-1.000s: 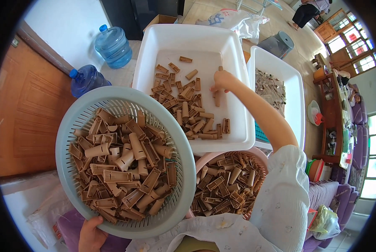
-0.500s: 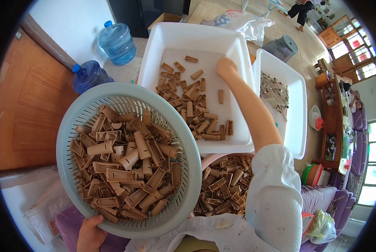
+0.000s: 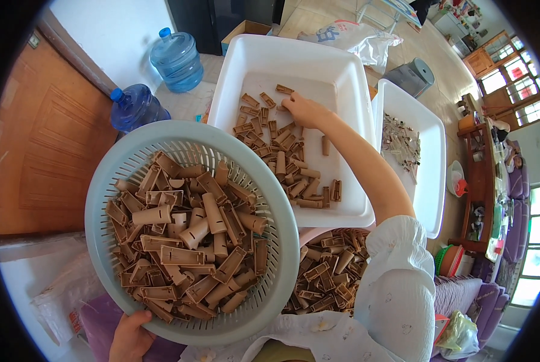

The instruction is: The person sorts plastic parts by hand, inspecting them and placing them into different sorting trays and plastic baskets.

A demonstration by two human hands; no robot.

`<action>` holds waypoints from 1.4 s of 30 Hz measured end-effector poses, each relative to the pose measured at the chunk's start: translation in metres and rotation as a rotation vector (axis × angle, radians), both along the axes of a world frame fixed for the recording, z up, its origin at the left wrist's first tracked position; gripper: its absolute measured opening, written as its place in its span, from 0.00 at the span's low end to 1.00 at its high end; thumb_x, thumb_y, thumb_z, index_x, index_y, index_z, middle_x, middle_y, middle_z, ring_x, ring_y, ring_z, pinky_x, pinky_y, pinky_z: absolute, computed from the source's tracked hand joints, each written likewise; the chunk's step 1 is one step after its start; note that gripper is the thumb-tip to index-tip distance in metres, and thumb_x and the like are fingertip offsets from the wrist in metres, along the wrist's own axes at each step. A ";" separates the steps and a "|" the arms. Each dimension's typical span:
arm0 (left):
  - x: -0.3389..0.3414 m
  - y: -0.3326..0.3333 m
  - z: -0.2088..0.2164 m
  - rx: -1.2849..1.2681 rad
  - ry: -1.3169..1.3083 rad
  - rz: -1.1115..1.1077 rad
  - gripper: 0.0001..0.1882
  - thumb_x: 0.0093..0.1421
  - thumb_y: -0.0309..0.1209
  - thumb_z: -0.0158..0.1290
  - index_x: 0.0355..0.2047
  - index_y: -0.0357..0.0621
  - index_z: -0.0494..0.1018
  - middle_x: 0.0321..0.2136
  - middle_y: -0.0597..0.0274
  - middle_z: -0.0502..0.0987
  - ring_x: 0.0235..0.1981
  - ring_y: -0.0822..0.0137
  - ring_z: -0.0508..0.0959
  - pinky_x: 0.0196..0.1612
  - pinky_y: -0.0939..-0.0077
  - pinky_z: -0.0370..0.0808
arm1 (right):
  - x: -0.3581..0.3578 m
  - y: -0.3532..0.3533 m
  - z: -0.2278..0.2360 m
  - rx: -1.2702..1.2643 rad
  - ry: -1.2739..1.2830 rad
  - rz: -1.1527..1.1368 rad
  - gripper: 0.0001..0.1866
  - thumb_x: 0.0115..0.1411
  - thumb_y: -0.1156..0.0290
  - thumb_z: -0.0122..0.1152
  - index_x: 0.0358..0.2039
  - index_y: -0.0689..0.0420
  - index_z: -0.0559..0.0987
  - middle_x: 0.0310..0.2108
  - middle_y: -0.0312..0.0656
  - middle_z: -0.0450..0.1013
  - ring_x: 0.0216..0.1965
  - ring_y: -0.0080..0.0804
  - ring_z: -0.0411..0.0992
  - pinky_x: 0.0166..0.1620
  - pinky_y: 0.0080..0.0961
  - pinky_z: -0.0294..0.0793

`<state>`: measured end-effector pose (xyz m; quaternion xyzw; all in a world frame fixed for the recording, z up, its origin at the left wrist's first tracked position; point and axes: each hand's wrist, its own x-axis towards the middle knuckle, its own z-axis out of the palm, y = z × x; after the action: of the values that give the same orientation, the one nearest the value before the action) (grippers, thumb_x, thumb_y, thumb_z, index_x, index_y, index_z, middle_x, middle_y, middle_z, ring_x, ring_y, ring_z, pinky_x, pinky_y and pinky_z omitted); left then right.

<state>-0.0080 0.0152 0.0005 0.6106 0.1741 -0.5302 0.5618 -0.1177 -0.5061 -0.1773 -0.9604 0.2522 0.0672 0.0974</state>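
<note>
A grey-green plastic colander [image 3: 282, 259], heaped with brown half-round plastic pieces [image 3: 182, 256], tilts in front of me on the left. My left hand [image 3: 132, 335] grips its lower rim, thumb on top. Inside a large white tub [image 3: 353, 66], my right hand [image 3: 303, 111] reaches down among loose brown pieces. Its fingers are bent together around one brown plastic piece [image 3: 281, 108], mostly covered by the hand. More such pieces [image 3: 282, 160] lie scattered and piled in the tub.
A pinkish basket [image 3: 309, 233] full of brown pieces stands beneath my right arm. Right of the tub, another white tub [image 3: 430, 163] holds small thin parts. Two blue water bottles [image 3: 176, 60] stand by the wall at left; a grey bin [image 3: 412, 77] stands beyond.
My right hand has moved left and nearer, from the tub's bare far right part to the loose brown pieces. My left hand keeps its hold on the colander. The view has shifted slightly.
</note>
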 end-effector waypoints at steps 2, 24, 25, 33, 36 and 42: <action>0.000 -0.001 0.000 0.003 0.001 0.001 0.27 0.47 0.25 0.47 0.50 0.33 0.56 0.44 0.48 0.68 0.42 0.54 0.72 0.42 0.59 0.73 | -0.001 0.000 -0.001 0.015 0.028 0.014 0.13 0.52 0.74 0.47 0.40 0.52 0.68 0.39 0.47 0.65 0.44 0.45 0.66 0.43 0.37 0.68; 0.003 0.006 0.000 -0.005 0.018 0.012 0.27 0.48 0.25 0.47 0.50 0.34 0.57 0.45 0.47 0.67 0.44 0.52 0.71 0.44 0.57 0.72 | 0.078 -0.008 0.005 0.152 -0.080 -0.317 0.15 0.51 0.73 0.49 0.41 0.62 0.67 0.39 0.54 0.69 0.42 0.49 0.69 0.41 0.37 0.71; 0.003 0.006 0.001 -0.003 0.018 0.009 0.27 0.48 0.25 0.47 0.50 0.34 0.57 0.45 0.47 0.67 0.44 0.52 0.71 0.44 0.57 0.72 | 0.081 -0.002 0.003 0.188 -0.093 -0.338 0.15 0.51 0.73 0.48 0.40 0.62 0.68 0.38 0.54 0.70 0.41 0.48 0.70 0.41 0.35 0.71; 0.005 0.001 -0.002 -0.051 0.058 0.080 0.27 0.47 0.23 0.45 0.50 0.31 0.54 0.44 0.46 0.67 0.44 0.52 0.71 0.46 0.56 0.71 | 0.074 0.015 0.007 0.081 -0.127 -0.316 0.14 0.51 0.68 0.51 0.38 0.61 0.69 0.35 0.53 0.71 0.39 0.46 0.71 0.39 0.33 0.72; 0.003 -0.001 -0.004 -0.105 0.043 0.070 0.26 0.48 0.23 0.44 0.49 0.31 0.55 0.44 0.45 0.67 0.44 0.52 0.71 0.45 0.57 0.71 | 0.049 0.003 0.034 0.102 -0.204 -0.356 0.15 0.50 0.64 0.52 0.36 0.61 0.70 0.33 0.52 0.72 0.36 0.44 0.72 0.36 0.32 0.73; 0.000 -0.004 -0.001 -0.129 0.025 0.053 0.26 0.48 0.24 0.44 0.49 0.30 0.56 0.43 0.46 0.69 0.43 0.54 0.72 0.45 0.59 0.72 | -0.068 0.078 0.187 0.830 -0.057 0.060 0.21 0.49 0.61 0.52 0.40 0.61 0.66 0.26 0.41 0.71 0.25 0.28 0.70 0.27 0.24 0.71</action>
<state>-0.0076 0.0115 -0.0004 0.5616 0.1625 -0.5330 0.6117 -0.1858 -0.4285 0.0094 -0.8481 0.1726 0.1392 0.4811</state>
